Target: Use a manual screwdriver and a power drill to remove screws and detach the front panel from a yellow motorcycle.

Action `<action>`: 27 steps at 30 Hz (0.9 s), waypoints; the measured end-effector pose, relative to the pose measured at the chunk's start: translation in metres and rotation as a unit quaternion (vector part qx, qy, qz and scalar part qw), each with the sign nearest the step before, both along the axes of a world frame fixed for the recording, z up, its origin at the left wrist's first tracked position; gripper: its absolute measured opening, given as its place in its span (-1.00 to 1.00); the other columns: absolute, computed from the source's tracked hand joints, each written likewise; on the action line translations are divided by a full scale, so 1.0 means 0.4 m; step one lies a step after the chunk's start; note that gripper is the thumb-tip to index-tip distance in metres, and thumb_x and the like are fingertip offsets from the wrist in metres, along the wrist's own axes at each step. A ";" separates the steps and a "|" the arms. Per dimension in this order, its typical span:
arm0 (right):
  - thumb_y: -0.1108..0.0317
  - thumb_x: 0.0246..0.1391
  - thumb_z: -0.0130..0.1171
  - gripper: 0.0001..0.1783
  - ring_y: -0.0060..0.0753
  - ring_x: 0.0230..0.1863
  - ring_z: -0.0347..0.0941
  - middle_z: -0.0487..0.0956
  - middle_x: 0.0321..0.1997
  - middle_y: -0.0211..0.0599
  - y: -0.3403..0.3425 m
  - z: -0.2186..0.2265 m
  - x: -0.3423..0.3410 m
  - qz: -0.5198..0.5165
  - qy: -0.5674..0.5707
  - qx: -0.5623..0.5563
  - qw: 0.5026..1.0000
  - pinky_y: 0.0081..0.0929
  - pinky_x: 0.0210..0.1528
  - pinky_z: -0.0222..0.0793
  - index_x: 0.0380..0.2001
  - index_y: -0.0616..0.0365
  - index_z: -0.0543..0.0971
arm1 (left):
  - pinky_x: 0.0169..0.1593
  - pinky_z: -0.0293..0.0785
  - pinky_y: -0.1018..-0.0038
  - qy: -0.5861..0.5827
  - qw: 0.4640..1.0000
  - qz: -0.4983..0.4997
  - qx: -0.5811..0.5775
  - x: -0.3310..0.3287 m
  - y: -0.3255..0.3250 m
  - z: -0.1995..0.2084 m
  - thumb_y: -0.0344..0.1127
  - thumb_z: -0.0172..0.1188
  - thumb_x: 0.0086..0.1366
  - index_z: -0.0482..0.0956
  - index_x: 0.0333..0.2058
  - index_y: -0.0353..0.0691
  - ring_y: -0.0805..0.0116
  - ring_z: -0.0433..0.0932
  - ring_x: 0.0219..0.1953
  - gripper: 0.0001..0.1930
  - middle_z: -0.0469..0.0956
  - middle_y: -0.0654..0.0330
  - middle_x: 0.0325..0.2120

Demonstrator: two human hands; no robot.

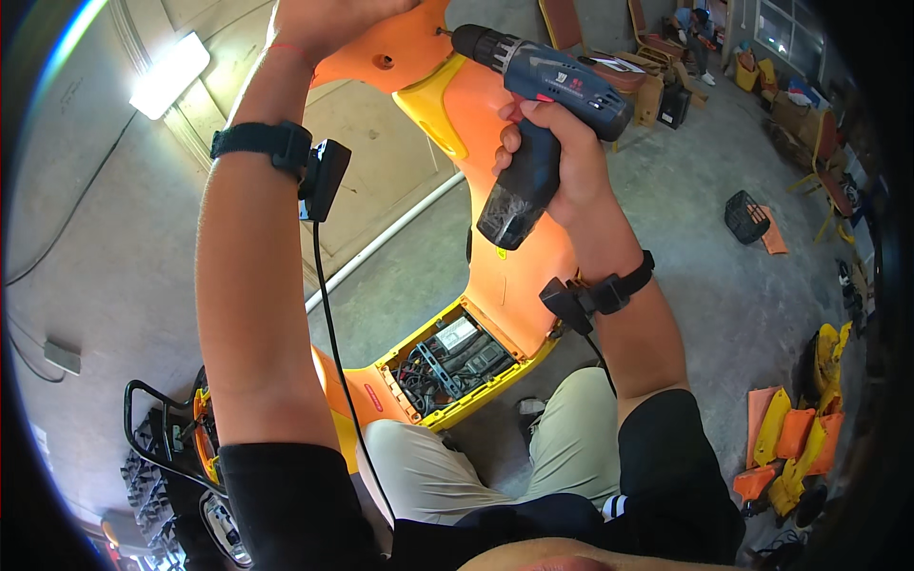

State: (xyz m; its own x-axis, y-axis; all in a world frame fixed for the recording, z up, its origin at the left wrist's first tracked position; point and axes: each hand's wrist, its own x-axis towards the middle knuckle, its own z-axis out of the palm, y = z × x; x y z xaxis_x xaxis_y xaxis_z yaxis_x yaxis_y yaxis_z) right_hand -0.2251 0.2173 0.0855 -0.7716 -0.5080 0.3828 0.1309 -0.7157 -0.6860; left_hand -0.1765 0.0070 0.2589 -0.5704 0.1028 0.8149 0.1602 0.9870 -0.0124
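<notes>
My right hand [557, 157] is wrapped round the grip of a dark blue cordless drill [562, 86]. The drill's chuck points left, and its bit meets or nearly meets the orange body panel [405, 43] of an electric scooter. A round hole [383, 62] shows in that panel, and below it sits a yellow trim piece [430, 107]. At the top edge my left hand [338, 21] rests against the orange panel, its fingers mostly cut off by the frame. Lower down, the scooter's open floor compartment [424, 411] holds wiring and electrical parts.
My knees are beside the scooter. A black cable [333, 324] hangs from my left wrist strap. Orange and yellow body parts [795, 433] lie at right, near a black basket [746, 217]. Chairs [562, 24] and a seated person [695, 38] are at the back. Another vehicle [181, 438] stands at left.
</notes>
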 end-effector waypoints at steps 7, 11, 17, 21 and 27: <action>0.35 0.11 0.19 -0.81 -0.41 -0.43 0.49 0.52 -0.29 -0.29 -0.007 0.012 0.036 0.066 -0.078 -0.016 0.995 -0.28 -0.34 0.52 -0.24 0.17 0.46 | 0.10 0.50 0.20 0.013 1.000 0.000 0.002 -0.006 -0.007 -0.004 0.47 0.32 -0.11 0.47 0.14 -0.19 -0.08 0.60 0.02 -0.01 0.63 -0.13 -0.08; 0.34 0.10 0.20 -0.82 -0.40 -0.46 0.48 0.51 -0.37 -0.29 -0.008 0.008 0.021 0.070 -0.105 -0.037 0.991 -0.27 -0.33 0.51 -0.28 0.17 0.47 | 0.11 0.50 0.20 0.004 1.000 -0.011 0.018 -0.007 -0.005 -0.007 0.44 0.34 -0.11 0.47 0.15 -0.20 -0.07 0.60 0.02 -0.02 0.63 -0.13 -0.08; 0.34 0.10 0.21 -0.82 -0.41 -0.45 0.47 0.50 -0.39 -0.31 -0.009 0.012 0.023 0.072 -0.092 -0.025 0.993 -0.28 -0.35 0.51 -0.29 0.16 0.47 | 0.11 0.50 0.22 0.009 1.000 -0.006 0.018 -0.001 -0.003 -0.007 0.41 0.36 -0.10 0.47 0.15 -0.19 -0.07 0.61 0.02 -0.04 0.63 -0.12 -0.08; 0.34 0.09 0.21 -0.82 -0.41 -0.46 0.47 0.50 -0.41 -0.30 -0.003 0.012 0.016 0.071 -0.100 -0.026 0.992 -0.28 -0.36 0.51 -0.29 0.17 0.47 | 0.10 0.51 0.23 0.005 0.999 -0.022 0.025 0.000 0.000 -0.007 0.40 0.36 -0.09 0.48 0.14 -0.19 -0.05 0.61 0.01 -0.05 0.64 -0.11 -0.09; 0.31 0.08 0.22 -0.81 -0.35 -0.50 0.46 0.48 -0.52 -0.27 -0.003 0.017 0.019 0.055 -0.069 0.004 0.996 -0.33 -0.36 0.50 -0.33 0.18 0.47 | 0.09 0.51 0.23 0.007 0.999 -0.027 0.032 -0.005 -0.004 -0.013 0.41 0.36 -0.10 0.49 0.13 -0.19 -0.04 0.62 0.01 -0.06 0.64 -0.10 -0.09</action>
